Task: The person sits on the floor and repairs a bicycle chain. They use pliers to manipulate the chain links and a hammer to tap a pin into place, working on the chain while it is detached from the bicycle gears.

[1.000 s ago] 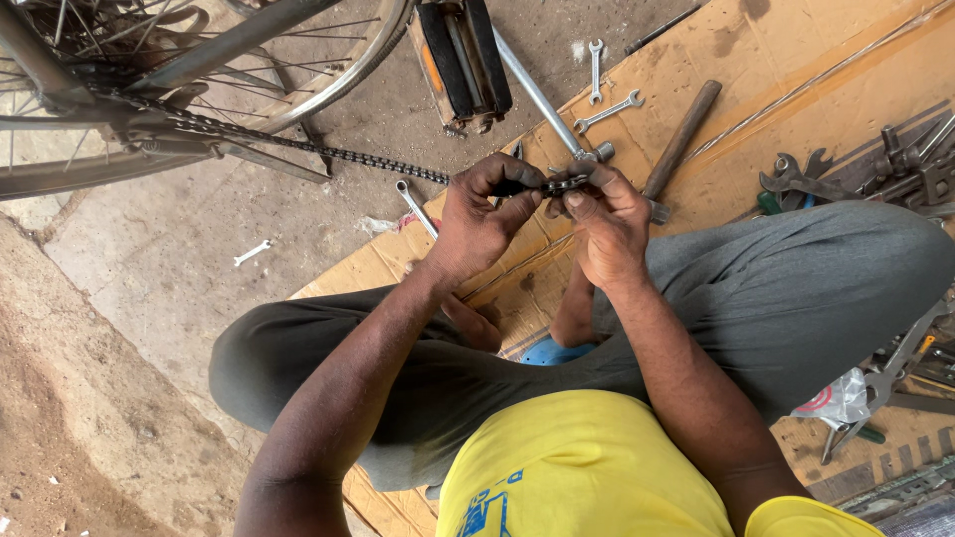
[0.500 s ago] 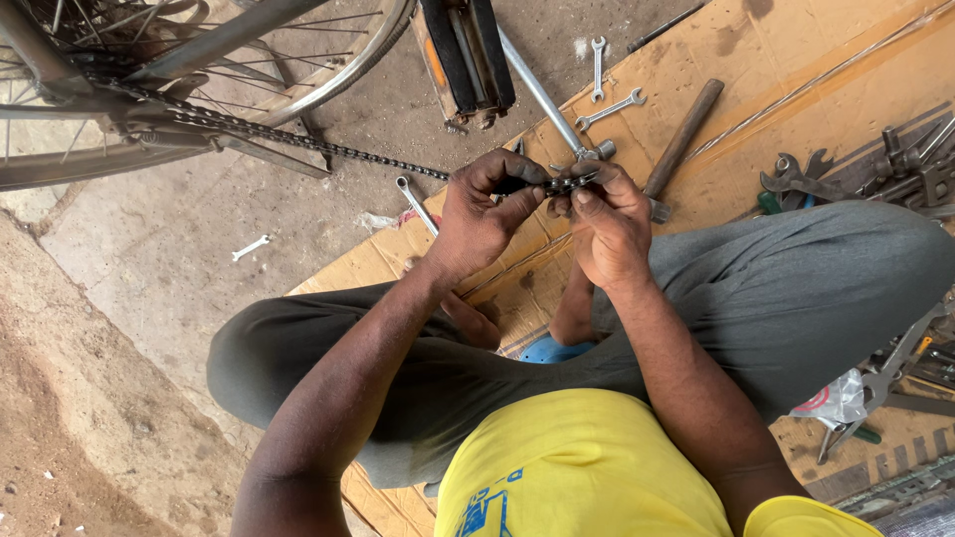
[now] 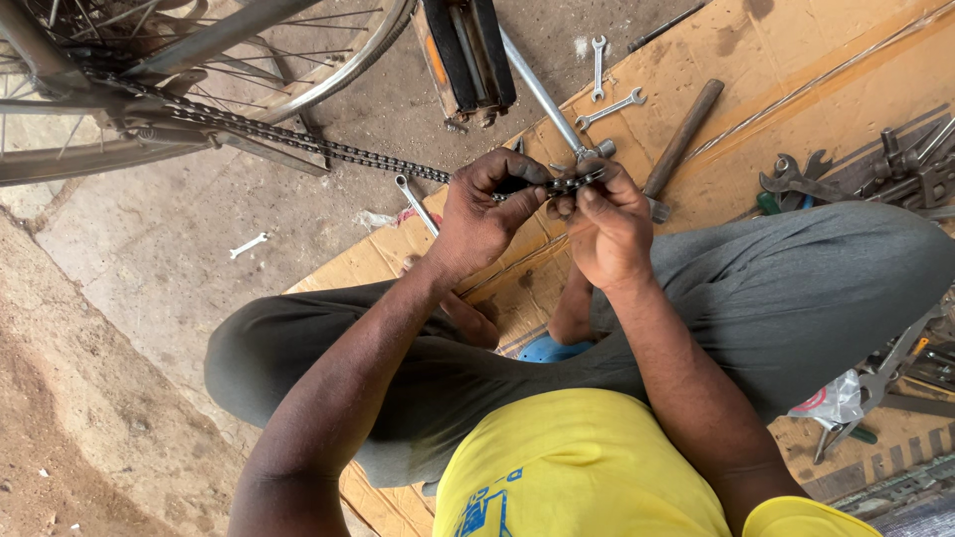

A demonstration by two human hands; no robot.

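2 hands, left hand & right hand pinching bike chain, above cardboard edge

We count four spanners around the cardboard sheet, one hammer lying on it.

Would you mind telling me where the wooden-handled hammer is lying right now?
In the head view, the wooden-handled hammer lies on the brown cardboard sheet up and right of the right hand, just below the small silver open-ended spanner.
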